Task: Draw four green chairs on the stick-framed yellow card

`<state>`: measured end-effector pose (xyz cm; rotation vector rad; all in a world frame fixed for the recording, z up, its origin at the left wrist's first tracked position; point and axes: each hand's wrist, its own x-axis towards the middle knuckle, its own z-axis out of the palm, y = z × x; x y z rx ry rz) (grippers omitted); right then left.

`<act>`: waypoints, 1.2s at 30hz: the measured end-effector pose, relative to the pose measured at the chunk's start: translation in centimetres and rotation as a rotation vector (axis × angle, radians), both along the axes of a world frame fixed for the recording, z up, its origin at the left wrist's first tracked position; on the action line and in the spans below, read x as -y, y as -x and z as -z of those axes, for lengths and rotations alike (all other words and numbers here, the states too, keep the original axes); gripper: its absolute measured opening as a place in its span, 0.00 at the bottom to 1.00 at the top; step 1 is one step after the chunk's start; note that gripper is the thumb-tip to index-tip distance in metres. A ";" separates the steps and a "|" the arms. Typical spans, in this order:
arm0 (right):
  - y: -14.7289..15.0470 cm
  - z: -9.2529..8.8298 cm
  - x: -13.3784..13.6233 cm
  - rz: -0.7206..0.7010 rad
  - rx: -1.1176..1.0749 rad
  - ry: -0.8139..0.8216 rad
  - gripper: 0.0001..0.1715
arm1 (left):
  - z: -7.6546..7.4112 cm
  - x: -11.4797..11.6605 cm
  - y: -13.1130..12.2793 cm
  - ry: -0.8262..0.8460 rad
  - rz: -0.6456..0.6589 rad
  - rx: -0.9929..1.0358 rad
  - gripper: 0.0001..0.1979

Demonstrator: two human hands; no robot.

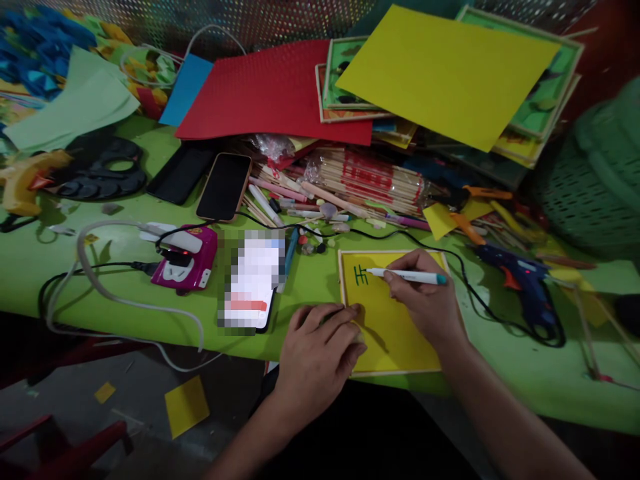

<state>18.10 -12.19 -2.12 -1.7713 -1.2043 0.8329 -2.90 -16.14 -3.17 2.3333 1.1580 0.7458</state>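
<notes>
On a green table (530, 380), right grip (429, 300) holds marker (416, 276) over yellow panel (387, 357)

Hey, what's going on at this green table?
Someone is marking a yellow panel edged with thin strips. Their right hand holds a white marker, its tip at some dark green strokes near the panel's upper left corner. Their left hand rests at the panel's left edge. A lit phone lies to the left, a blue glue gun to the right.

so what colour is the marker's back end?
The back end is teal, on a white marker. Head view shows it.
</notes>
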 end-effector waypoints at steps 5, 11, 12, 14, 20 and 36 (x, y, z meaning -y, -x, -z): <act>0.0 -0.1 0.0 0.007 -0.038 -0.004 0.10 | 0.0 0.0 0.0 0.011 0.004 0.013 0.03; 0.0 -0.2 -0.1 -0.002 -0.128 0.007 0.11 | 0.0 0.0 -0.1 0.005 0.003 0.018 0.04; 0.0 -0.2 -0.1 -0.008 -0.120 0.010 0.12 | 0.0 0.0 -0.1 0.007 0.003 0.016 0.04; -0.1 -0.2 0.0 -0.023 -0.080 0.018 0.12 | 0.2 0.0 -0.1 0.013 0.006 0.010 0.04; -0.2 0.1 0.0 -0.021 -0.014 0.006 0.11 | 0.2 0.1 0.0 0.017 -0.001 0.012 0.03; 0.0 -0.4 -0.2 0.052 -0.056 -0.019 0.09 | 0.0 0.0 0.0 0.023 0.002 0.008 0.03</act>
